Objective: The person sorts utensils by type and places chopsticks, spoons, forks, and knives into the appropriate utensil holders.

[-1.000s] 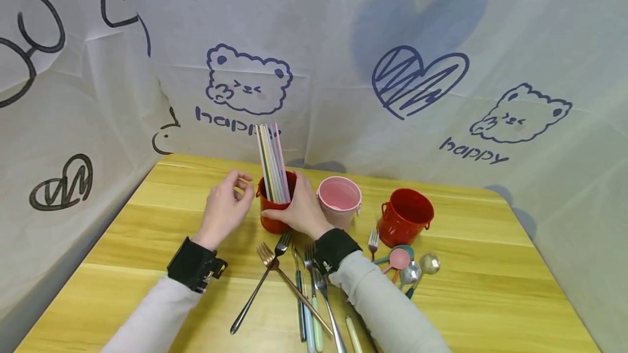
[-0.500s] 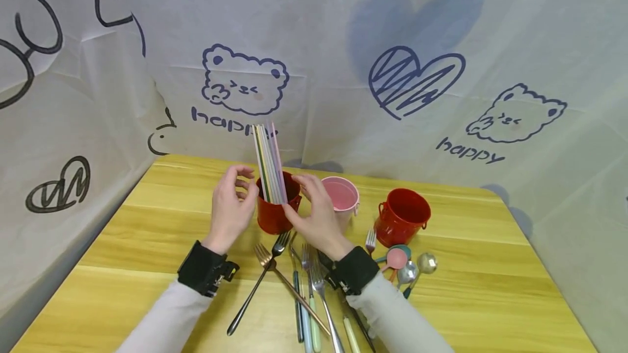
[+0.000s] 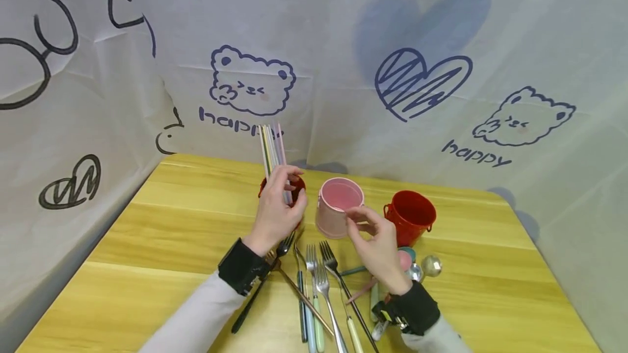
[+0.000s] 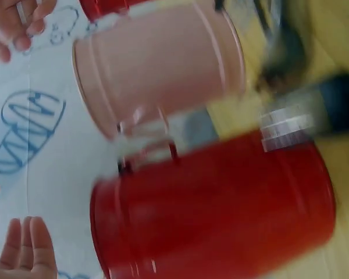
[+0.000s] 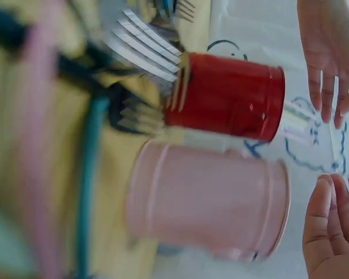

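Straws point(image 3: 274, 146) stand in the left red bucket point(image 5: 232, 96), long axis near vertical, tips up, leaning slightly left. Left hand point(image 3: 275, 211) overlaps that bucket in head view, fingers loosely bent and free; right hand point(image 3: 380, 248), likewise, is beside the smooth, round pink bucket point(image 3: 330, 222), contact unclear. A gap separates pink from the right red bucket point(image 3: 408, 227).

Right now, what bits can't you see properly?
Head view: lower ends of the straws, hidden by the left hand and left red bucket.
Head view: handle end of the all-silver fork, cut off by the bottom edge.
Left wrist view: dark thing at the right edge, blurred and cut off.
Right wrist view: pink handle, too blurred.
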`<action>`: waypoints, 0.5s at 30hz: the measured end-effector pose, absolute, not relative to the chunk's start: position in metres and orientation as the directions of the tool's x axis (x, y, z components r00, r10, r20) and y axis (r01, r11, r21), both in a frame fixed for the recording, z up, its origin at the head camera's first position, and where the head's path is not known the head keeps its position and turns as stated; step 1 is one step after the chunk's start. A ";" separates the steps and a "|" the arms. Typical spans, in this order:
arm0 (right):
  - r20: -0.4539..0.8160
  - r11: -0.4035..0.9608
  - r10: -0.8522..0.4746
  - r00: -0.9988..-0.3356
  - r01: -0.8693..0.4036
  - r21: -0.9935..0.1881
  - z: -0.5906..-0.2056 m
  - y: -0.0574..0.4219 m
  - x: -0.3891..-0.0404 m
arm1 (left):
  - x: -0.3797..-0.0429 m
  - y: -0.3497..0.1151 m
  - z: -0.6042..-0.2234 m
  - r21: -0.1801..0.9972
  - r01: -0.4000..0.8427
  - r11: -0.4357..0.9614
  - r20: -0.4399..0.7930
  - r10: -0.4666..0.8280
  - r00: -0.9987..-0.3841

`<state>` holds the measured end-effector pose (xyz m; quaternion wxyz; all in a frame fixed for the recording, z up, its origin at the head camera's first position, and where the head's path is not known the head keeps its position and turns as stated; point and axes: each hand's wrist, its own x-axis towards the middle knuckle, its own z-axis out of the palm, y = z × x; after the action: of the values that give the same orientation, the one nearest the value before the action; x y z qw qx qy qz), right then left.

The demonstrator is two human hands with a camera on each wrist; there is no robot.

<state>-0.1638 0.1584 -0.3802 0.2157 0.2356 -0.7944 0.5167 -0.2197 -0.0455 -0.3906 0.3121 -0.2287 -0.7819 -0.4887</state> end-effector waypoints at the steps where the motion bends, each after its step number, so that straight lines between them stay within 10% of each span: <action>1: 0.572 0.368 -0.137 -0.808 -0.578 -0.728 -0.382 0.165 -0.161 | -0.220 -0.041 -0.392 0.629 0.660 0.412 0.698 0.076 -0.712; 15: 0.371 0.669 0.003 -0.928 -0.274 -0.691 -0.425 0.278 -0.152 | -0.229 0.015 -0.409 0.779 0.493 0.388 0.448 0.206 -0.870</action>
<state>-0.1517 0.2776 -0.4247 0.1734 0.0757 -0.8969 0.3998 -0.2288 0.0152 -0.4085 0.1404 -0.2130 -0.8211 -0.5105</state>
